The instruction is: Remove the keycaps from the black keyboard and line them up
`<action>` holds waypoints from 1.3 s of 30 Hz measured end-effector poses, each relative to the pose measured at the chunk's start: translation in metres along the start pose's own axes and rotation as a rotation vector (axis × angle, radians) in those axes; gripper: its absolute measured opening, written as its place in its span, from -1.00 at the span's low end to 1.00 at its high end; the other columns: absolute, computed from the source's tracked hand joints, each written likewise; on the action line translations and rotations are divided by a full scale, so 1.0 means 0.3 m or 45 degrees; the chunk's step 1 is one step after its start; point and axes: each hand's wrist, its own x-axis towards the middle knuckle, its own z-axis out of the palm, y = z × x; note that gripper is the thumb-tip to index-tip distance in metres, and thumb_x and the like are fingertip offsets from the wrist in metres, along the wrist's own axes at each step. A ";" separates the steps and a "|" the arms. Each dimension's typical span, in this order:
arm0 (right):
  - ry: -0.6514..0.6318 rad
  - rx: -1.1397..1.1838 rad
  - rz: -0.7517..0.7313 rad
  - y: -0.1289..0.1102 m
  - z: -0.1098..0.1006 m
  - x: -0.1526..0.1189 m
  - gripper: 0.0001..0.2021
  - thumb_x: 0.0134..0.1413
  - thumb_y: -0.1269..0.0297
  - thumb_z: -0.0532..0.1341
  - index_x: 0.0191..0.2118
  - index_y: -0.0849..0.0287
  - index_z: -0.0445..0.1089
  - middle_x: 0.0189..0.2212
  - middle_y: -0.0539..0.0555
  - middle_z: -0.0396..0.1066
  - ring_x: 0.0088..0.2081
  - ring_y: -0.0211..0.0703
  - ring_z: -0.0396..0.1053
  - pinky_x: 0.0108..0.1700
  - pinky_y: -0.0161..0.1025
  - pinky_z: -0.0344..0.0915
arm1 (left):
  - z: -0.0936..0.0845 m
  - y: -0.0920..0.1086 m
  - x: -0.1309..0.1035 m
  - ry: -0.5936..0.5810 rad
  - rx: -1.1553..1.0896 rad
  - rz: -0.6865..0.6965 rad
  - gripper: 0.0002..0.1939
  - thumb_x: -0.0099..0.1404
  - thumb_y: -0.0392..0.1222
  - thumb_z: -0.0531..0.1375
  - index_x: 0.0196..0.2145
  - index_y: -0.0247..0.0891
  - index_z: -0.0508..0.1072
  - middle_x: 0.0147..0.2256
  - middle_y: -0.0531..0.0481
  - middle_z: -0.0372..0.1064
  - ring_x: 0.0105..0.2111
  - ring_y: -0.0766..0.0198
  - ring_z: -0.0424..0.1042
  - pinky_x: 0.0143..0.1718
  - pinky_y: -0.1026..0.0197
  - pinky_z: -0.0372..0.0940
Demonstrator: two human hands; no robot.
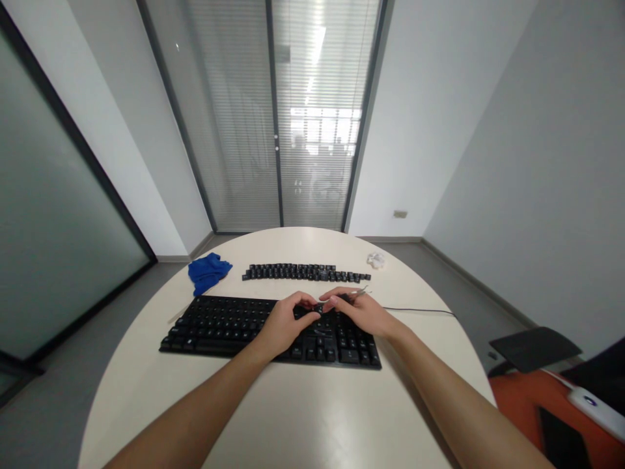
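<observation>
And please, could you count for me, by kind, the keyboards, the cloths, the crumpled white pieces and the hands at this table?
Keyboard: 1
Blue cloth: 1
Crumpled white piece: 1
Left hand and right hand: 2
Total: 5

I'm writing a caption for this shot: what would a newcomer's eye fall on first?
Probably the left hand and right hand, close together over the black keyboard on the pale table. Next, perhaps, the loose keycaps lined up just beyond the keyboard, and the bright blue cloth past its left end. The orange chair stands out at lower right.
</observation>
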 end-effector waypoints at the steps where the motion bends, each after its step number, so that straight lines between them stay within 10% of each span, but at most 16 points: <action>1: 0.002 0.023 0.010 0.000 0.002 0.000 -0.62 0.28 -0.02 0.08 -0.08 0.14 0.48 -0.22 0.09 0.56 -0.12 -0.07 0.49 0.05 -0.08 0.33 | -0.001 0.000 0.000 0.002 0.003 0.003 -0.87 0.18 -0.27 0.29 -0.27 -0.24 0.47 -0.28 0.01 0.50 -0.23 0.20 0.46 -0.08 0.12 0.33; 39: 0.049 0.125 0.055 0.030 0.031 0.022 -0.58 0.23 -0.08 0.11 -0.19 0.20 0.46 -0.38 0.08 0.52 -0.31 -0.16 0.47 -0.16 -0.19 0.40 | 0.008 0.008 -0.024 -0.016 0.317 0.241 -0.89 0.30 -0.16 0.21 -0.22 -0.20 0.48 -0.23 -0.04 0.46 -0.19 0.17 0.41 -0.07 0.09 0.30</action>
